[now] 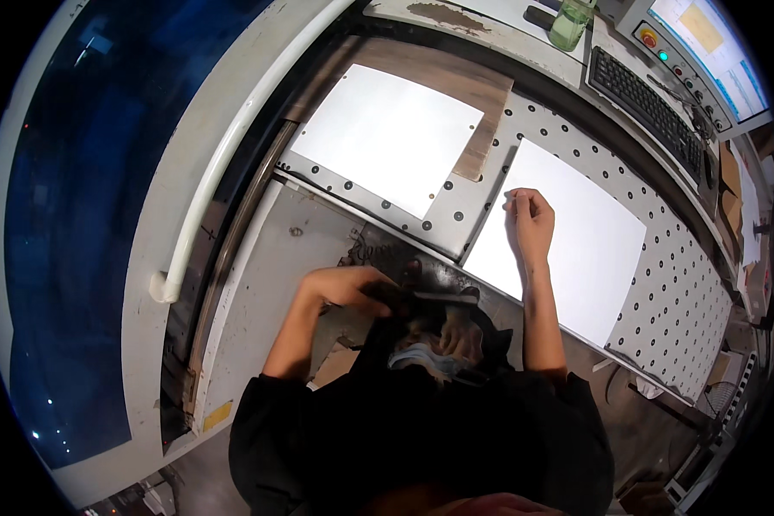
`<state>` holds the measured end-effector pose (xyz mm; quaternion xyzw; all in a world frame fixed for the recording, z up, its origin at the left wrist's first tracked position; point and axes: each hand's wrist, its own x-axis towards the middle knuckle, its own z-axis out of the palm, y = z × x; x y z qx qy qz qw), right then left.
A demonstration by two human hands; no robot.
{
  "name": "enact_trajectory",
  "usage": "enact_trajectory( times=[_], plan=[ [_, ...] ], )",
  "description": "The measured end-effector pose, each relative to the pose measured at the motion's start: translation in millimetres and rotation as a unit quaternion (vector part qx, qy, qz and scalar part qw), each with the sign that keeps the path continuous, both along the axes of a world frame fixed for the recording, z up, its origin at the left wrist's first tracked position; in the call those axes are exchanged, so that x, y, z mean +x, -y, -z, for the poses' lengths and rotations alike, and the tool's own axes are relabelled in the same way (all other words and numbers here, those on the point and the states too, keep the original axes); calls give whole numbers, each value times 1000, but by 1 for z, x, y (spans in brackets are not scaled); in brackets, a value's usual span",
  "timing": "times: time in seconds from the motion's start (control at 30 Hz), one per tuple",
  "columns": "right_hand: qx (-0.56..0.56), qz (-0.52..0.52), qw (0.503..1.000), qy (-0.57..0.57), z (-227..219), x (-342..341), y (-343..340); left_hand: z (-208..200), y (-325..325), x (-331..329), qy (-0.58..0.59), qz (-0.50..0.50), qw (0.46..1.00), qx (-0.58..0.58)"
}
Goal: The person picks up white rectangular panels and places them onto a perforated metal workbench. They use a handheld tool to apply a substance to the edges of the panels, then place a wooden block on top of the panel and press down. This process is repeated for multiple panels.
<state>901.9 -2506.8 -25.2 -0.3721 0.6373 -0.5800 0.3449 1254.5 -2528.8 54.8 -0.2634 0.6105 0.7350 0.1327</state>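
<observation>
My right hand (533, 225) is over the left part of a white sheet (589, 245), its fingers curled and pressed together near the sheet's left edge. Whatever they might pinch is too small to make out. Bent in toward my waist, my left hand (357, 288) lies against my dark clothing; its fingers are lost in shadow. A second white sheet (387, 129) lies farther left, with small dark round spots near its edges. Beneath part of it is a brown wood-look board (482, 142).
Both sheets lie on a pale machine bed (679, 284) dotted with black-ringed points. A white rail (224, 155) and a dark blue cover (77, 215) stand left. Beyond the bed are a keyboard (645, 107), a green-tinted jar (569, 26) and a control panel with a screen (714, 52).
</observation>
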Motion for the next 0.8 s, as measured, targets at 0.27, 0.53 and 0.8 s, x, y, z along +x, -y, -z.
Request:
enact_trajectory(
  times=[0.27,0.53,0.8],
  plan=[
    [12,5,998,-57,3,0,0,21,10,-49,-15,126,990,67],
    [12,17,999,-45,0,0,-4,16,56,33,-38,-461,876,-133],
    [17,12,999,-28,-1,1,-3,6,63,88,4,-733,658,-171]
  ],
)
